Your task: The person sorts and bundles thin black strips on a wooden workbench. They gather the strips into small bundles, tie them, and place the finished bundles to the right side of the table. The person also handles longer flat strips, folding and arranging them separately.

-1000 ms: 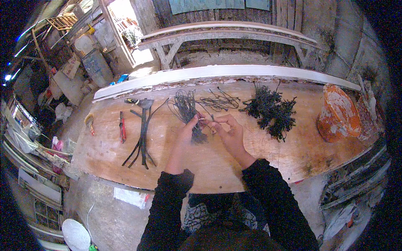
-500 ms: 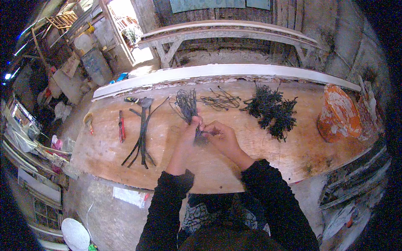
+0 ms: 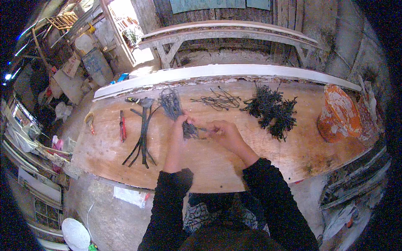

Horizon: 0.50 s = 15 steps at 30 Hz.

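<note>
My left hand (image 3: 181, 125) is closed round a bundle of thin dark cords (image 3: 169, 104); their loops fan out above the fist and short ends stick out below it. To its right my right hand (image 3: 224, 131) pinches a dark strand that runs out from the bundle's lower end. Both hands are slightly blurred, just above the wooden tabletop (image 3: 213, 167). Beyond them lie a few loose dark cords (image 3: 217, 100). Farther right sits a heap of black knotted cords (image 3: 270, 108).
Left of my hands lie long black strips (image 3: 143, 134), a scraper (image 3: 144, 102) across their top, a red-handled tool (image 3: 122, 127) and a brush (image 3: 89, 121). An orange bucket (image 3: 339, 115) stands at the right end. A white beam (image 3: 226, 71) borders the far edge.
My left hand has shifted left with the cord bundle, which now tilts left. My right hand has moved slightly right, so the gap between the hands is wider, with a strand across it.
</note>
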Available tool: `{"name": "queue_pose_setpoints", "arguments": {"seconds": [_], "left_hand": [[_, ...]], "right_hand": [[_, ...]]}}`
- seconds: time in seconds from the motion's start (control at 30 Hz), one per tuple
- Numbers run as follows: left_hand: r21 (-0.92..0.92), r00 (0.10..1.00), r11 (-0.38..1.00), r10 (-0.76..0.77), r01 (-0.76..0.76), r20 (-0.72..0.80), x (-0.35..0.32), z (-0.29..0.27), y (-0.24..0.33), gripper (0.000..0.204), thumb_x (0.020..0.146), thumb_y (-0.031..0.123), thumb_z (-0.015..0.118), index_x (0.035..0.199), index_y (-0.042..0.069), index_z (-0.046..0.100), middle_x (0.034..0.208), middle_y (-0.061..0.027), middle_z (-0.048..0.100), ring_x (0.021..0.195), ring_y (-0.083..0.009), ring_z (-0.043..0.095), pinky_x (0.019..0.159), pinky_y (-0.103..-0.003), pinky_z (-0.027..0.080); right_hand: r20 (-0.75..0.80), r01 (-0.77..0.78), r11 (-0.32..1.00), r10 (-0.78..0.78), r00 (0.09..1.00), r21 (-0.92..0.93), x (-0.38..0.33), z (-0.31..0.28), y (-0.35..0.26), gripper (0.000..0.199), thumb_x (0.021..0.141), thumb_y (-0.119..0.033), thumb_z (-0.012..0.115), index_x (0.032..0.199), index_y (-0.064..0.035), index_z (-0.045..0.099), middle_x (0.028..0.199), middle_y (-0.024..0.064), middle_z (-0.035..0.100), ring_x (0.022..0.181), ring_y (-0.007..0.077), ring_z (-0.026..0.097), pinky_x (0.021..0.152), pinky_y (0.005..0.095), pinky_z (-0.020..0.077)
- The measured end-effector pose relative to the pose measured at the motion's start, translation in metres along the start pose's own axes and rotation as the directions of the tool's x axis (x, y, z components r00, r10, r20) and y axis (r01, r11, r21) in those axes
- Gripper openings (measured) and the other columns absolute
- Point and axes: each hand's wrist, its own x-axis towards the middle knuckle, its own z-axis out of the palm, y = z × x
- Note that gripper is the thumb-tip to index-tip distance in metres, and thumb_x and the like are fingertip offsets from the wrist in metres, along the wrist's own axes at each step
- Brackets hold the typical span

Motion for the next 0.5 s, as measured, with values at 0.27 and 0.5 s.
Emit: {"name": "queue_pose_setpoints", "arguments": {"seconds": [0.27, 0.5], "left_hand": [[-0.061, 0.992, 0.995, 0.079, -0.085, -0.096, 0.005, -0.01, 0.01, 0.013, 0.074, 0.001, 0.047, 0.086, -0.002, 0.045, 0.065, -0.006, 0.048, 0.06, -0.0136, 0.049, 0.058, -0.028, 0.047], [-0.097, 0.968, 0.978, 0.161, -0.182, -0.193, 0.01, -0.014, 0.009, 0.017, 0.074, 0.003, 0.05, 0.09, 0.002, 0.045, 0.061, -0.0025, 0.045, 0.053, -0.0098, 0.043, 0.049, -0.025, 0.042]], "right_hand": [[-0.051, -0.028, 1.0, 0.028, 0.998, -0.001, 0.004, -0.006, 0.012, 0.013, 0.072, -0.005, 0.06, 0.084, -0.0034, 0.062, 0.078, 0.0068, 0.061, 0.07, 0.014, 0.055, 0.061, 0.0267, 0.0427], [-0.143, 0.036, 0.99, -0.057, 0.988, -0.139, 0.006, -0.008, 0.024, 0.012, 0.07, -0.004, 0.059, 0.081, -0.0075, 0.063, 0.074, 0.0092, 0.059, 0.067, 0.0196, 0.055, 0.059, 0.0286, 0.0416]]}}
